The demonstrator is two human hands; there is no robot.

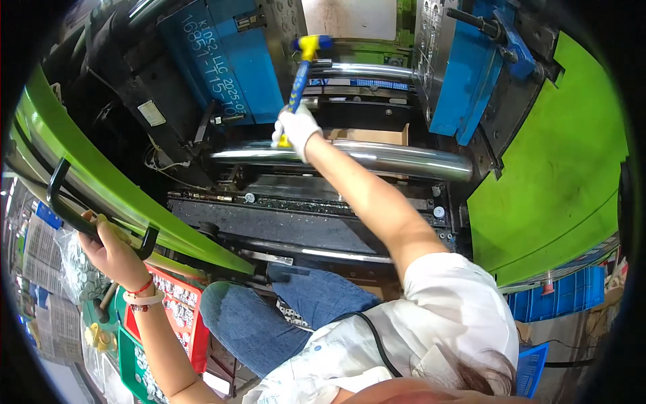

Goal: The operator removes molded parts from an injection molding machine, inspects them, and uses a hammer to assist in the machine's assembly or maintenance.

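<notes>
My right hand (297, 129), in a white glove, reaches deep into the open machine and grips the handle of a blue and yellow hammer (301, 75). The hammer's yellow head (309, 44) points up between the blue mould half (222, 60) on the left and the blue mould half (464, 74) on the right. My bare left hand (111, 249), with red and white bracelets at the wrist, grips the black handle (67, 202) on the green sliding door (101, 182). My knee in blue jeans (249, 323) rests against the machine's edge.
Shiny steel tie bars (377, 156) cross the opening under my right arm. The green machine guard (558, 175) fills the right. Red (180, 316) and green (131, 363) crates of small parts sit at lower left, blue crates (568, 296) at lower right.
</notes>
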